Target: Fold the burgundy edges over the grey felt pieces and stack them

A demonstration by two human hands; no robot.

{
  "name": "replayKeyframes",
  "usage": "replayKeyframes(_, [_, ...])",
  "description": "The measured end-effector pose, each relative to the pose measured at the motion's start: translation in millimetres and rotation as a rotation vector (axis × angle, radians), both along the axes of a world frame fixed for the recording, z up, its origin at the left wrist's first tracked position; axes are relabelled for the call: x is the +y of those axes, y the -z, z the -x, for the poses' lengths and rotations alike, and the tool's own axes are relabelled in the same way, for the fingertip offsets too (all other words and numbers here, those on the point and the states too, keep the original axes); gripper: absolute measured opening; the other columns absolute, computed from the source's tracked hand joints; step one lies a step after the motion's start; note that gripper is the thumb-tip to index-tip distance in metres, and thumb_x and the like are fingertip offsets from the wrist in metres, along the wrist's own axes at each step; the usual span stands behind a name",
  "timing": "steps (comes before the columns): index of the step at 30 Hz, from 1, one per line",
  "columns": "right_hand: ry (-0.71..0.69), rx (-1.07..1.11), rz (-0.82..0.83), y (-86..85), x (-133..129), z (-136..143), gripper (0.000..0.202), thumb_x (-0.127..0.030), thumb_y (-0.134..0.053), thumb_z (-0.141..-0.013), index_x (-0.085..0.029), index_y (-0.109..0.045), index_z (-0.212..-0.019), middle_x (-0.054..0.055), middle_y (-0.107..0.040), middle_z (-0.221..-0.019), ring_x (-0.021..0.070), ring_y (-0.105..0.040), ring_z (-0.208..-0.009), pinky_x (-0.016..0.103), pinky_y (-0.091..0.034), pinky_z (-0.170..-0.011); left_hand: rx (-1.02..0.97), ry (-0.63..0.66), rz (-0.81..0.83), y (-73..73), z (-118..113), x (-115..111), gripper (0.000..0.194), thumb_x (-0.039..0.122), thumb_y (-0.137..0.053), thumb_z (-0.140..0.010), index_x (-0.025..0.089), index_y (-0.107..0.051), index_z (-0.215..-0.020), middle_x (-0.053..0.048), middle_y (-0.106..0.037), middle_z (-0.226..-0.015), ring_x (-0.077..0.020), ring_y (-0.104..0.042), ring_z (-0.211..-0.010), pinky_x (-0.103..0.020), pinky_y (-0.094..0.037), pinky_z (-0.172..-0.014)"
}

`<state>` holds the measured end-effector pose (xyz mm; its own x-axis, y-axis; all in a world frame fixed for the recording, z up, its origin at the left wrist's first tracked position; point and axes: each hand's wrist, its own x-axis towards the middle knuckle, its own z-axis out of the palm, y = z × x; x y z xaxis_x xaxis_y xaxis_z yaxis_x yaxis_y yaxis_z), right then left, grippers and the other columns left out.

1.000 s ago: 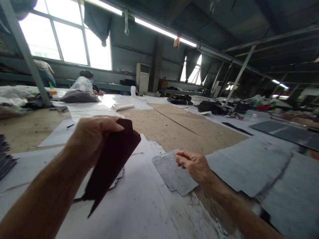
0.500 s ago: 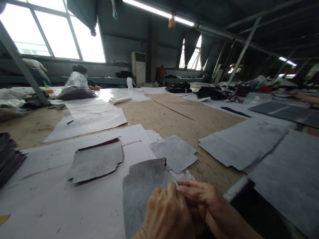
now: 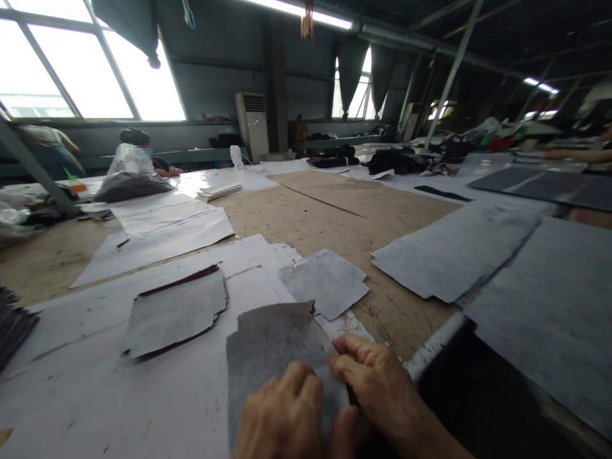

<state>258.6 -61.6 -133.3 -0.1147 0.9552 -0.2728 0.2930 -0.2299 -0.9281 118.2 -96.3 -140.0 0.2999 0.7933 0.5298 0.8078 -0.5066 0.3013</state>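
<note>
A grey, felt-like sheet with notched corners (image 3: pixel 268 338) lies at the table's near edge, below both hands. My right hand (image 3: pixel 377 379) pinches its right edge between thumb and fingers. Curled and slightly blurred, my left hand (image 3: pixel 282 411) is on the lower part of the same sheet, its thumb near the right edge; its fingertips are hidden. Just beyond lies another grey notched sheet (image 3: pixel 327 280). To the left, a small stack of grey pieces (image 3: pixel 176 312) shows dark red along its back edge.
White paper (image 3: pixel 105 401) covers the near table. Large grey sheets (image 3: pixel 459 248) lie to the right, one overhanging a dark gap. A dark stack (image 3: pixel 14 325) stands at far left. Brown board (image 3: pixel 296 217) spans the middle. Across the table sits a person (image 3: pixel 136 143) behind a plastic-covered bundle.
My left hand has moved left and down, away from my right hand. My right hand's fingers now pinch the sheet's edge in plain view. The whole view has shifted slightly.
</note>
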Motion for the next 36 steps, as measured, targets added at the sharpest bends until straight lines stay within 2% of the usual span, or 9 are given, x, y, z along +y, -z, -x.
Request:
replayKeyframes(4, [-0.069,-0.136,-0.125,0.7,-1,3,0.015,-0.027,-0.045,-0.07,-0.018,-0.054,-0.062,-0.002,-0.05,-0.054,0.0116,-0.045,-0.052,0.021,-0.032,-0.048,-0.076,-0.179,-0.091,-32.1,29,28,0.03,0.026,-0.051,-0.079,0.015,-0.052,-0.107,-0.013,-0.054,-0.114,-0.0275,-0.054,-0.099,-0.04,-0.044,-0.081])
replayKeyframes(7, [-0.128,-0.199,-0.216,0.2,-3,6,0.018,-0.026,-0.043,-0.072,-0.018,-0.056,-0.062,-0.002,-0.048,-0.052,0.0113,-0.044,-0.051,0.022,-0.031,-0.048,-0.057,-0.192,0.218,-39.9,41,50,0.031,0.026,-0.051,-0.08,0.017,-0.054,-0.109,-0.009,-0.06,-0.104,-0.0268,-0.057,-0.091,-0.041,-0.043,-0.078])
replayKeyframes(12, [-0.225,-0.197,-0.234,-7.7,-2,9,0.021,-0.026,-0.042,-0.074,-0.017,-0.057,-0.062,-0.002,-0.046,-0.052,0.0107,-0.042,-0.049,0.023,-0.03,-0.048,-0.15,0.006,0.329,-27.7,47,55,0.018,0.023,-0.047,-0.085,0.018,-0.064,-0.084,-0.003,-0.059,-0.077,-0.0159,-0.055,-0.073,-0.027,-0.038,-0.068])
replayKeyframes(15, [-0.301,-0.083,-0.081,-13.8,4,7,0.019,-0.031,-0.047,-0.072,-0.016,-0.058,-0.066,-0.002,-0.05,-0.055,0.0098,-0.042,-0.05,0.022,-0.029,-0.046,-0.29,-0.112,0.352,-26.0,56,48,0.024,0.025,-0.049,-0.082,0.016,-0.06,-0.063,0.0,-0.05,-0.059,-0.011,-0.046,-0.057,-0.023,-0.032,-0.057])
replayKeyframes(18, [-0.353,0.137,0.187,-13.7,14,5,0.019,-0.034,-0.056,-0.066,-0.015,-0.059,-0.07,-0.002,-0.053,-0.059,0.0083,-0.043,-0.05,0.02,-0.03,-0.047,-0.639,-0.263,0.7,-26.4,72,39,0.023,0.03,-0.056,-0.075,0.015,-0.058,-0.057,0.003,-0.042,-0.049,-0.0087,-0.036,-0.047,-0.022,-0.026,-0.048])
replayKeyframes(21, [-0.378,0.281,0.384,-8.7,23,7,0.021,-0.031,-0.064,-0.059,-0.014,-0.061,-0.072,-0.001,-0.056,-0.062,0.0079,-0.046,-0.05,0.019,-0.033,-0.049,-1.034,-0.263,0.97,-22.7,88,25,0.018,0.031,-0.061,-0.068,0.013,-0.064,-0.067,0.001,-0.05,-0.052,-0.0087,-0.039,-0.046,-0.021,-0.028,-0.047])
replayKeyframes(29, [-0.449,0.384,0.578,-11.5,35,24,0.016,-0.024,-0.07,-0.059,-0.013,-0.061,-0.064,0.0,-0.055,-0.057,0.0082,-0.049,-0.049,0.018,-0.036,-0.047,-1.404,-0.238,1.046,-9.2,103,0,0.018,0.027,-0.067,-0.059,0.01,-0.059,-0.059,0.002,-0.048,-0.047,-0.0059,-0.038,-0.041,-0.018,-0.027,-0.042])
replayKeyframes(33, [-0.485,0.408,0.507,-15.0,51,21,0.023,-0.036,-0.067,-0.069,-0.013,-0.064,-0.07,0.005,-0.062,-0.07,0.0127,-0.057,-0.064,0.022,-0.044,-0.06,-1.349,-0.297,0.991,-4.9,104,1,0.022,0.031,-0.064,-0.06,0.014,-0.051,-0.055,0.007,-0.036,-0.041,-0.0038,-0.028,-0.033,-0.017,-0.019,-0.034])
replayKeyframes(36, [-0.301,0.154,0.334,-16.7,66,15,0.034,-0.048,-0.063,-0.067,-0.016,-0.067,-0.079,0.008,-0.066,-0.079,0.0192,-0.06,-0.07,0.029,-0.047,-0.064,-1.298,-0.372,0.921,-4.2,108,3,0.025,0.035,-0.062,-0.061,0.016,-0.047,-0.054,0.009,-0.032,-0.041,-0.0029,-0.024,-0.032,-0.016,-0.017,-0.032])
